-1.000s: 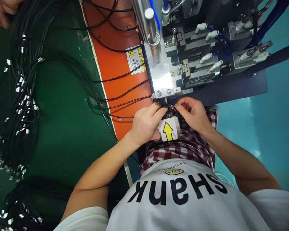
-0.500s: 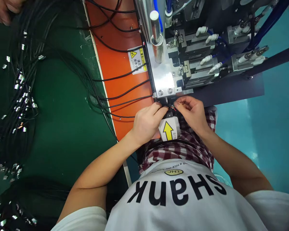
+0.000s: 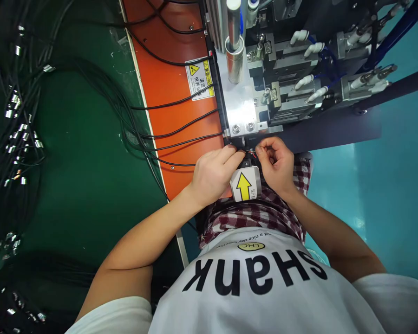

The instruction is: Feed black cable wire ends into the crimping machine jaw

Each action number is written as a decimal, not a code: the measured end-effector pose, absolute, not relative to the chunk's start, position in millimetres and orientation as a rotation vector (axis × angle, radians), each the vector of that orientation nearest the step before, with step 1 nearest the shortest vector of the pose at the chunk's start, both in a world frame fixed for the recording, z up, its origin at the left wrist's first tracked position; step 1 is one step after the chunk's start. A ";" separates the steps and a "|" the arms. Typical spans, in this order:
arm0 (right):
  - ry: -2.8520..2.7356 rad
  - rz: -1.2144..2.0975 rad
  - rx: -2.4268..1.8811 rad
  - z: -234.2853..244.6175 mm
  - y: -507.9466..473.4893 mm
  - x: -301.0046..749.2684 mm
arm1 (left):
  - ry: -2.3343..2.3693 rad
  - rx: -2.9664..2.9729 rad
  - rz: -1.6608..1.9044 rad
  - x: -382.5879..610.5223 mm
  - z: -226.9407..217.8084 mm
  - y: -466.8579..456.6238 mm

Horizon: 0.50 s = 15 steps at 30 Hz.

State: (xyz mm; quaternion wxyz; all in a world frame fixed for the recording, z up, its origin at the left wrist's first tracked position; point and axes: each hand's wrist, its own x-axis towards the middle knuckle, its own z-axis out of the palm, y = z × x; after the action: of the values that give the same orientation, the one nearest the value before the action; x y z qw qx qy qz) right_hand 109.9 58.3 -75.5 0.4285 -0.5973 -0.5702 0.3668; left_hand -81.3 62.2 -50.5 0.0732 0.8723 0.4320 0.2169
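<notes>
My left hand (image 3: 212, 176) is closed on a black cable (image 3: 176, 163) at the near end of the machine, thumb and forefinger pressed together. From its fingertips, thin coloured wires (image 3: 252, 152) stick out to the right, some of them red. My right hand (image 3: 277, 164) pinches the tips of these wires between thumb and forefinger, its other fingers curled. Just below the fingertips sits a white label with a yellow arrow (image 3: 244, 186). The metal block (image 3: 240, 113) of the machine is directly beyond both hands.
Several more black cables (image 3: 181, 127) run across the orange plate (image 3: 181, 185) into the machine's edge. Bundles of cables with shiny metal ends (image 3: 17, 134) lie on the green table (image 3: 87, 185) to the left. Pneumatic cylinders with white fittings (image 3: 304, 82) stand at the right.
My right hand has curled its fingers more and stays at the wires. My left hand keeps its hold. The view has shifted slightly, and another person's hand at the upper left has nearly left it.
</notes>
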 end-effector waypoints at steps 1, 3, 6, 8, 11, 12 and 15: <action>-1.412 0.940 -1.499 -76.5 58.3 110.2 | 1.299 2.619 0.654 -81.4 -50.8 62.1; -1.393 0.977 -1.504 -78.1 58.3 109.9 | 1.299 2.617 0.653 -81.6 -51.1 62.0; -1.356 1.012 -1.511 -80.4 58.0 108.8 | 1.287 2.626 0.664 -81.7 -50.8 62.1; -1.318 1.078 -1.515 -81.7 57.8 109.7 | 1.279 2.633 0.681 -81.9 -50.8 62.4; -1.274 1.177 -1.518 -79.2 58.1 115.0 | 1.259 2.605 0.722 -82.6 -52.0 62.9; -1.281 1.168 -1.523 -76.3 58.3 117.2 | 1.248 2.577 0.741 -82.9 -52.6 63.0; -1.431 1.000 -1.542 -62.4 59.2 121.5 | 1.218 2.456 0.788 -83.6 -54.2 63.2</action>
State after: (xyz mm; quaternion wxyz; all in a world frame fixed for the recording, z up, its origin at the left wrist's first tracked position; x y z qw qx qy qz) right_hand 121.5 59.2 -62.4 0.3951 -0.6080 -0.5645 0.3944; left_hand -83.6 63.2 -54.2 0.1439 0.8521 0.4224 0.2735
